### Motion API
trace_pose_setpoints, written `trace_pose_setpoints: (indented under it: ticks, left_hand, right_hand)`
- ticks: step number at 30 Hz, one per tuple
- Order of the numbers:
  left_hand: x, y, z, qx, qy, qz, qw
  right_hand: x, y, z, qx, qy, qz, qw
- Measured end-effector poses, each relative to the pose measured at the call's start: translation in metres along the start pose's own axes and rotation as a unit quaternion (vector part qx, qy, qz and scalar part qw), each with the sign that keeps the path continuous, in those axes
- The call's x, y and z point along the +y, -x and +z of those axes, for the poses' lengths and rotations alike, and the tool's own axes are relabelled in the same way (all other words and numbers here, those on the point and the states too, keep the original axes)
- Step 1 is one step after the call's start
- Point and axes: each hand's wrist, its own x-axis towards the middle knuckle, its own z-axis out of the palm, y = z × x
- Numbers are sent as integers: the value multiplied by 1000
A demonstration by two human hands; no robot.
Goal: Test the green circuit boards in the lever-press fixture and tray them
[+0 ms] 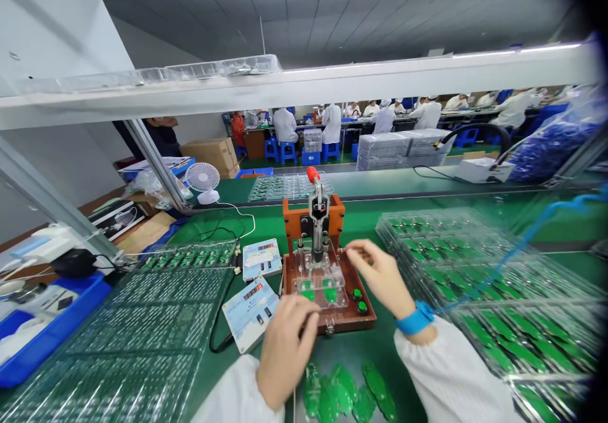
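A toggle-clamp test fixture with a red-tipped lever stands on a brown box in front of me. Two green circuit boards sit under its clear plate. My left hand is at the box's front left edge, fingers loosely stretched and thumb apart, with nothing visible in them. To the right of the clamp, my right hand reaches over the box, fingers extended towards the fixture's side; no held thing shows. A blue wrist strap circles my right wrist. Loose green boards lie in a pile nearest me.
Clear trays of green boards fill the right side. A mostly bare clear tray lies left. Two counter boxes with red digits stand beside the fixture. A small white fan is behind. Overhead runs a shelf; people sit farther back.
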Motion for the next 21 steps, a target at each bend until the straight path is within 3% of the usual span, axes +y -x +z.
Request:
trace_pose_setpoints:
  ticks: [2,5,13,19,21]
  left_hand:
    - [-18,-15,-10,46,-44,-10,998]
    - [-34,-28,-9,41,-80,-12,996]
    - [-36,-33,3,60,-45,-24,997]
    - [-42,-7,-1,131,-5,-45,990]
    - [-44,10,2,110,8,-64,992]
  right_hand:
    - [7,21,11,-43,22,-6,999]
    - [11,40,25,-82,50,-11,995]
    - [9,42,35,-107,14,20,994]
    - [-6,60,18,-108,-107,116,982]
    - [-13,77,13,-103,-138,147,974]
